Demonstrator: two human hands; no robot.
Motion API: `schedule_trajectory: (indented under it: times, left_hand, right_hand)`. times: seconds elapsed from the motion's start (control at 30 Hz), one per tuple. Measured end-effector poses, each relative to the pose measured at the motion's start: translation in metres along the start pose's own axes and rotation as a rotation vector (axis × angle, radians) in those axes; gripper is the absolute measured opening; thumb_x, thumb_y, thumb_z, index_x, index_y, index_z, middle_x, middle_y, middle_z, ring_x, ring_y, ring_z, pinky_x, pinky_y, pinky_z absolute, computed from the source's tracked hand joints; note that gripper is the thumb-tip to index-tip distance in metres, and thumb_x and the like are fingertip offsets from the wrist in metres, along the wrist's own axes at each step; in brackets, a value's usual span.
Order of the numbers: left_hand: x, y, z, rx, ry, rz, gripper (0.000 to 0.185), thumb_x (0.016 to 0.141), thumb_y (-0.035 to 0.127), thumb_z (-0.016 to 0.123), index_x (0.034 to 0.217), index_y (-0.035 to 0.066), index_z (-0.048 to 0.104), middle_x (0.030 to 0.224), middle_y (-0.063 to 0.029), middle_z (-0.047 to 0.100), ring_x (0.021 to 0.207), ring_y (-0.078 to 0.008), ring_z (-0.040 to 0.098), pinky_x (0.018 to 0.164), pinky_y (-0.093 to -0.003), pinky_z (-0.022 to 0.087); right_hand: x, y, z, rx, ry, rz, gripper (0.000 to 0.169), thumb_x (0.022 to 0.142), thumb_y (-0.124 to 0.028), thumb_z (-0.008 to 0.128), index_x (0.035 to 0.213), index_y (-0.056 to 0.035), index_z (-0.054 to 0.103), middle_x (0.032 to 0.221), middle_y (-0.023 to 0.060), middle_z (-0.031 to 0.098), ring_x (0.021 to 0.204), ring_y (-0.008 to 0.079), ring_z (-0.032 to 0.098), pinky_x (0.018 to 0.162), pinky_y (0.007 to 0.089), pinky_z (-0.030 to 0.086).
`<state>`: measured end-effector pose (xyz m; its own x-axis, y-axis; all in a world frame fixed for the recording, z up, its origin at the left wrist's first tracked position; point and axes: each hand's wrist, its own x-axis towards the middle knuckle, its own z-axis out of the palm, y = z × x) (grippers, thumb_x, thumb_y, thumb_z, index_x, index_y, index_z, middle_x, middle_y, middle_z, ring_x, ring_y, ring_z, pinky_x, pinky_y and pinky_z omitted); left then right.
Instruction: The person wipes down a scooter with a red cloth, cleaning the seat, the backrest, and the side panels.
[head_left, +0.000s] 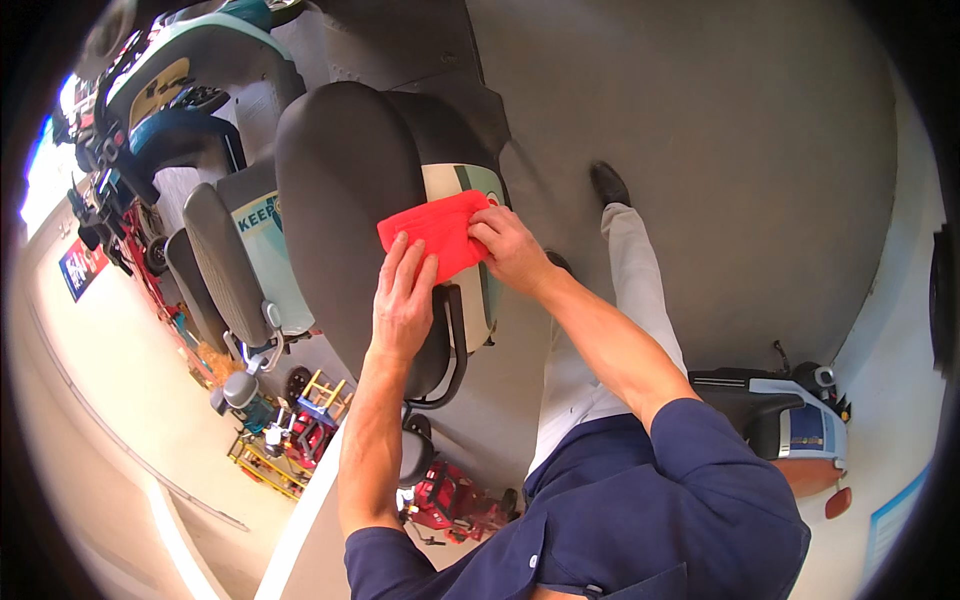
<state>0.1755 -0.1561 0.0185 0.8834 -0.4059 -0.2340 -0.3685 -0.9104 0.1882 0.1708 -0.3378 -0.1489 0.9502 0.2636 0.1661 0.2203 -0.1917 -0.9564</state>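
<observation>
A folded red cloth (439, 231) lies over the side edge of a scooter's black seat (337, 195). My left hand (403, 300) rests on the cloth's near left part, with its fingers spread on top. At the right edge of the cloth, my right hand (511, 246) pinches it between thumb and bent fingers. Below the seat edge, the scooter's cream and green side panel (442, 184) shows beside the cloth. A black grab rail (454, 345) curves round the rear of the seat, close to my left hand.
More parked scooters stand to the left, one with a grey ribbed seat (225, 262). Behind me on the right is another scooter (802, 427) near the wall. Red machinery (450, 499) stands at the lower middle. Grey floor (712, 165) stretches to the right.
</observation>
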Motion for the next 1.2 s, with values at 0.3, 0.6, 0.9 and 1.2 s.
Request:
schedule_trajectory:
  times: [0.3,0.6,0.9,1.2]
  left_hand:
    - [0.035,-0.016,-0.017,0.152,-0.268,0.177,0.048,0.082,-0.004,0.069,0.129,0.002,0.071,0.142,-0.016,0.064,0.144,-0.0384,0.053,0.126,-0.0601,0.035]
    - [0.125,-0.04,0.052,0.302,-0.252,0.281,0.042,0.086,0.004,0.064,0.128,0.0,0.067,0.136,-0.0192,0.066,0.138,-0.0391,0.057,0.123,-0.0556,0.038]
    - [0.08,-0.012,0.042,0.194,-0.407,0.301,0.04,0.086,0.005,0.064,0.125,-0.001,0.068,0.13,-0.0206,0.067,0.131,-0.0397,0.06,0.122,-0.0548,0.039]
    - [0.095,-0.014,0.051,0.298,-0.292,0.253,0.044,0.084,0.002,0.065,0.127,-0.001,0.068,0.132,-0.0201,0.066,0.134,-0.0395,0.059,0.122,-0.0575,0.039]
  right_hand:
    - [-0.024,-0.018,0.028,0.101,0.087,0.256,0.061,0.078,-0.003,0.075,0.138,-0.0129,0.069,0.131,0.0176,0.06,0.123,0.0389,0.06,0.106,0.0494,0.051]
    - [0.035,0.093,0.038,0.196,0.148,0.378,0.053,0.081,0.001,0.072,0.133,-0.0127,0.074,0.124,0.0174,0.065,0.12,0.0382,0.062,0.104,0.0445,0.054]
    - [-0.035,0.05,0.043,0.203,0.141,0.446,0.051,0.083,0.002,0.067,0.132,-0.0091,0.073,0.123,0.0181,0.064,0.12,0.0383,0.062,0.106,0.0449,0.052]
    - [-0.003,0.063,0.047,0.207,0.252,0.374,0.051,0.082,0.007,0.065,0.13,-0.0088,0.075,0.136,0.0181,0.063,0.121,0.0396,0.061,0.108,0.0463,0.051]
